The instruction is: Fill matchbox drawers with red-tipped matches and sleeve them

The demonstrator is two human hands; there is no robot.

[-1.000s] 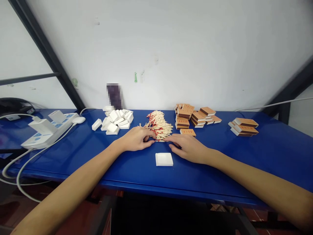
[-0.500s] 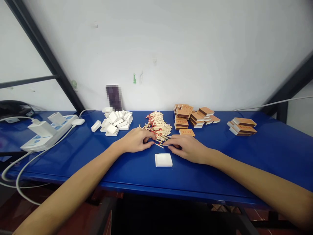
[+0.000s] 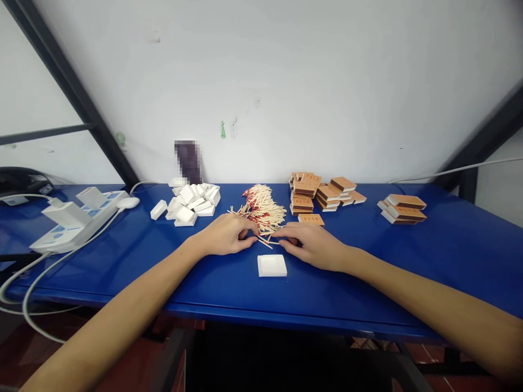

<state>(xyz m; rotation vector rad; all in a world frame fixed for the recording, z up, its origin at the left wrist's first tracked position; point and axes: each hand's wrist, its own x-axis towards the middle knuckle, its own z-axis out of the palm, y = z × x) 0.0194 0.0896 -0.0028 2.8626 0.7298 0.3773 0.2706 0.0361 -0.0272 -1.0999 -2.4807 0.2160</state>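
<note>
A heap of matches (image 3: pixel 267 209) with red heads and pale sticks lies on the blue table in front of both hands. My left hand (image 3: pixel 229 234) is at the heap's near left edge, thumb and forefinger closed around match ends. Across from it, my right hand (image 3: pixel 312 245) has its thumb and forefinger at the other ends of a few loose matches (image 3: pixel 265 243) lying between the hands. Fingertips partly hide what each hand grips. Just below sits a white matchbox tray (image 3: pixel 272 265), its inside facing up.
More white trays (image 3: pixel 194 201) are piled at the back left. Orange-brown matchbox sleeves (image 3: pixel 310 188) are stacked behind my right hand, and another stack of matchboxes (image 3: pixel 404 209) stands farther right. A white power strip (image 3: pixel 81 220) with cables is at the left. The table's front edge (image 3: pixel 261 321) runs below.
The view has shifted slightly. Both hands stay at the near edge of the match heap, with only slight finger movement around the loose matches.
</note>
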